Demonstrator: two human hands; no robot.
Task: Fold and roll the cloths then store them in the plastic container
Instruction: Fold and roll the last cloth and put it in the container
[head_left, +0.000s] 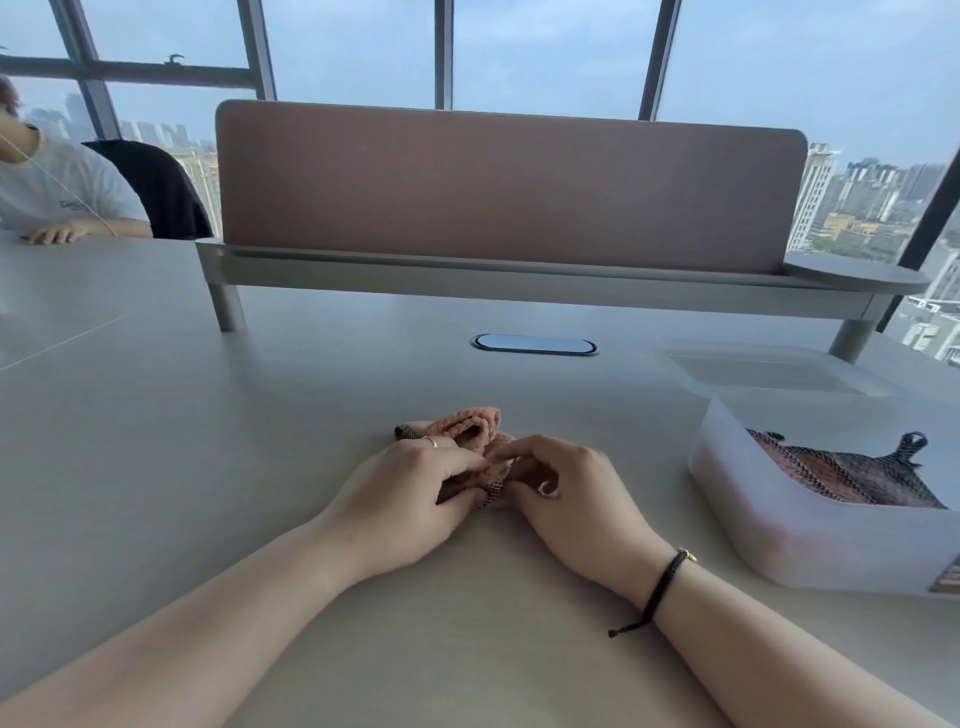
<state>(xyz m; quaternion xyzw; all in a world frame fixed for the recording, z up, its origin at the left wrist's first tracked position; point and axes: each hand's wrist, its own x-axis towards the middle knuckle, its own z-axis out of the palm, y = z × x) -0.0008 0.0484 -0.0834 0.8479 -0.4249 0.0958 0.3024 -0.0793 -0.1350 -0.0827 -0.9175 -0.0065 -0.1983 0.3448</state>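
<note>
A small pink knitted cloth (470, 427) with a dark checked edge lies bunched on the table in front of me. My left hand (410, 483) grips its left side with curled fingers, a ring on one finger. My right hand (566, 483) pinches the cloth's near edge from the right. Much of the cloth is hidden under both hands. A translucent plastic container (779, 525) stands at the right, and inside it lies another cloth (852, 475) in dark checks and pink with a loop at one corner.
The container's lid (769, 371) lies flat behind it. A pink desk divider (498, 192) on a raised shelf crosses the back of the table. An oval cable port (533, 344) sits mid-table. Another person (52, 192) sits at the far left.
</note>
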